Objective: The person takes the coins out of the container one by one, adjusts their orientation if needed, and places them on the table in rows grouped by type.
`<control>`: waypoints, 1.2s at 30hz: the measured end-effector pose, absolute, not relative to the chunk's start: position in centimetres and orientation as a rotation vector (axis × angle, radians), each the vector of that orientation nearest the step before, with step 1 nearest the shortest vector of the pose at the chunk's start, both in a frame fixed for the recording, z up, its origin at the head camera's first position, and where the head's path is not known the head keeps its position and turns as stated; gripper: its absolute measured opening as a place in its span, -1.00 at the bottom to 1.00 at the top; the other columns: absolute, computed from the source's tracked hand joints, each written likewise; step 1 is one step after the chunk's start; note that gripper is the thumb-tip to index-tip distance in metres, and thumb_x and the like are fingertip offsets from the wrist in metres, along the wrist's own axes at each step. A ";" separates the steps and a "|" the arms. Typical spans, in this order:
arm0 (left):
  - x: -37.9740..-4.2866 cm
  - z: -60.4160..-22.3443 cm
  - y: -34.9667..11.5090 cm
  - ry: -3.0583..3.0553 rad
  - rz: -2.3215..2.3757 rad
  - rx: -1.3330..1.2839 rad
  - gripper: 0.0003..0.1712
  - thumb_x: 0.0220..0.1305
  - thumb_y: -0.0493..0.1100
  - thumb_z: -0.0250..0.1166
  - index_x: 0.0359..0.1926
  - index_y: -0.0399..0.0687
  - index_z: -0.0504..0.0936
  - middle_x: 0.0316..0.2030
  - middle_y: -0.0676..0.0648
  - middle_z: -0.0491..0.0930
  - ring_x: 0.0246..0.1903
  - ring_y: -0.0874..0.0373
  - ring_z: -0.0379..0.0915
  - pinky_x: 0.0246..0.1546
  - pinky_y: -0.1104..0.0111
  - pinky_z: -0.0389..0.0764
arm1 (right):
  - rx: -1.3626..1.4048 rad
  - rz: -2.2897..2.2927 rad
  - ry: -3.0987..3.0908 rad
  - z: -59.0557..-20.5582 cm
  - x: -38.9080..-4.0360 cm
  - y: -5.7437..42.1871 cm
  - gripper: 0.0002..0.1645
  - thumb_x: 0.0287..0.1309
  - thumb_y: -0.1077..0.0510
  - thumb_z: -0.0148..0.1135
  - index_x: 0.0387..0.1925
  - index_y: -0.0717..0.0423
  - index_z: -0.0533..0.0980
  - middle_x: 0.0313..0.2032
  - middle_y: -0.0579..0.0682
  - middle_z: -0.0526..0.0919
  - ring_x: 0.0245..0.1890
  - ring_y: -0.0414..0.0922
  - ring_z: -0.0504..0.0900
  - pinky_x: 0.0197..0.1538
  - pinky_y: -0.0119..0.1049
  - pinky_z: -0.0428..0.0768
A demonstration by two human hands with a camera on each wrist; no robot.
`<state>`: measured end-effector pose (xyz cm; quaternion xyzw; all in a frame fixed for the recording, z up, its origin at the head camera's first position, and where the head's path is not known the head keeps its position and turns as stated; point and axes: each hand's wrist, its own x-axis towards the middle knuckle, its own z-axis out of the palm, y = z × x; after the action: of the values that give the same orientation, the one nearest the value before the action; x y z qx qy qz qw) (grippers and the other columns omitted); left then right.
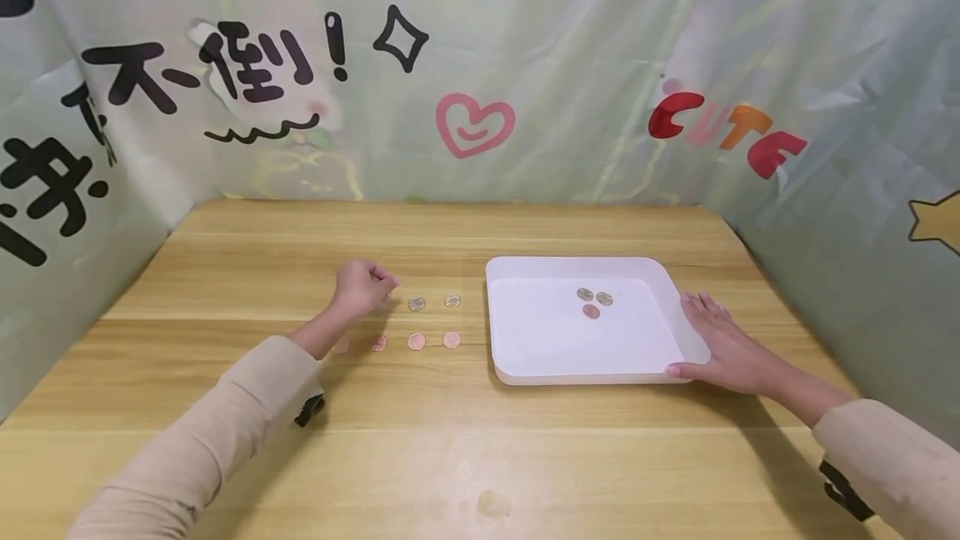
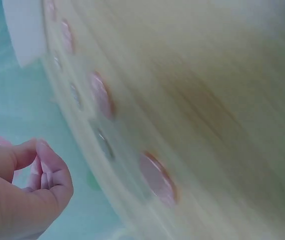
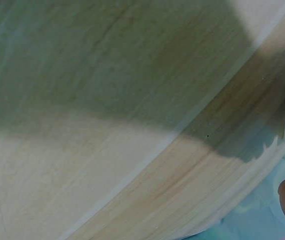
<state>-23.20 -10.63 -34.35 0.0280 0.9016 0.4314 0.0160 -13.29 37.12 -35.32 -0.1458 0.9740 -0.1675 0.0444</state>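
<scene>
My left hand (image 1: 362, 286) hovers over the left part of the table, thumb and index fingertips brought together. In the left wrist view the fingertips (image 2: 41, 145) meet, and I cannot tell whether a coin is between them. Below lie two rows of round coins: silvery ones such as this silvery coin (image 1: 417, 304) behind, and copper-coloured ones such as this copper coin (image 1: 416, 342) in front. My right hand (image 1: 723, 348) rests spread at the right front corner of a white tray (image 1: 540, 357), thumb at the front rim, fingers along the right side. Two silvery coins (image 1: 585, 294) and one copper coin (image 1: 591, 312) lie inside.
A wooden table (image 1: 360, 473) carries everything. Behind it and at both sides hangs a printed cloth (image 1: 570, 65) with black characters, a pink heart and coloured letters. A pale round stain (image 1: 493, 504) marks the table's near part.
</scene>
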 end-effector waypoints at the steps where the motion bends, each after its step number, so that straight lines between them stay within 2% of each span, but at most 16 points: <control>1: -23.1 -34.3 -10.2 2.797 1.362 0.098 -0.81 0.22 -0.29 0.22 -0.36 -0.43 0.55 -0.44 -0.32 0.62 -0.51 -0.02 0.59 -0.62 0.55 0.49 | -0.449 -0.512 2.978 -35.3 -13.3 37.1 0.29 -0.06 -0.21 0.31 0.34 0.52 -0.17 0.34 0.51 -0.10 0.40 0.31 -0.33 0.43 0.00 -0.45; 4: -22.9 -34.1 -8.9 2.812 1.404 0.172 -0.81 0.21 -0.29 0.23 -0.37 -0.43 0.57 -0.41 -0.35 0.62 -0.43 -0.15 0.61 -0.61 0.55 0.49 | -0.456 -0.507 2.979 -35.3 -13.3 37.2 0.29 -0.06 -0.20 0.31 0.34 0.52 -0.17 0.33 0.52 -0.10 0.40 0.31 -0.33 0.43 -0.07 -0.49; 8: -22.7 -33.8 -6.7 2.795 1.482 0.275 -0.81 0.19 -0.28 0.25 -0.34 -0.43 0.59 -0.39 -0.36 0.63 -0.41 -0.19 0.61 -0.59 0.54 0.52 | -0.463 -0.500 2.981 -35.3 -13.3 37.1 0.29 -0.05 -0.21 0.31 0.34 0.52 -0.17 0.33 0.53 -0.10 0.39 0.32 -0.32 0.42 -0.14 -0.52; 21: -22.1 -33.3 0.4 2.625 1.669 0.403 -0.85 0.18 -0.28 0.26 -0.35 -0.35 0.61 -0.44 -0.24 0.63 -0.40 -0.14 0.59 -0.55 0.54 0.52 | -0.478 -0.476 2.993 -35.5 -13.3 37.3 0.29 -0.06 -0.22 0.30 0.33 0.54 -0.16 0.32 0.55 -0.09 0.40 0.31 -0.31 0.42 -0.22 -0.55; 29: -22.0 -33.5 2.9 2.560 1.727 0.444 -0.85 0.19 -0.30 0.25 -0.36 -0.38 0.61 -0.44 -0.28 0.63 -0.41 -0.16 0.60 -0.53 0.51 0.56 | -0.462 -0.483 2.986 -35.5 -13.3 37.2 0.29 -0.05 -0.22 0.30 0.33 0.53 -0.16 0.33 0.53 -0.09 0.40 0.30 -0.31 0.42 -0.19 -0.54; 33: -22.2 -33.9 4.3 2.554 1.751 0.407 -0.85 0.18 -0.29 0.26 -0.36 -0.37 0.62 -0.45 -0.25 0.63 -0.49 -0.04 0.59 -0.54 0.54 0.55 | -0.463 -0.485 2.989 -35.6 -13.3 37.3 0.29 -0.05 -0.22 0.30 0.34 0.52 -0.16 0.33 0.52 -0.09 0.40 0.29 -0.32 0.42 -0.17 -0.53; 36: -22.4 -34.2 5.4 2.553 1.775 0.375 -0.86 0.16 -0.29 0.27 -0.35 -0.36 0.63 -0.45 -0.24 0.64 -0.57 0.15 0.53 -0.56 0.56 0.52 | -0.477 -0.475 2.996 -35.6 -13.4 37.3 0.29 -0.05 -0.22 0.30 0.34 0.52 -0.16 0.33 0.52 -0.08 0.40 0.29 -0.32 0.42 -0.22 -0.55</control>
<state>-22.35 5.38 -34.23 0.1197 0.8151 0.5668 0.0049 -13.37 37.27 -35.63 -0.1553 0.9751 -0.1545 0.0353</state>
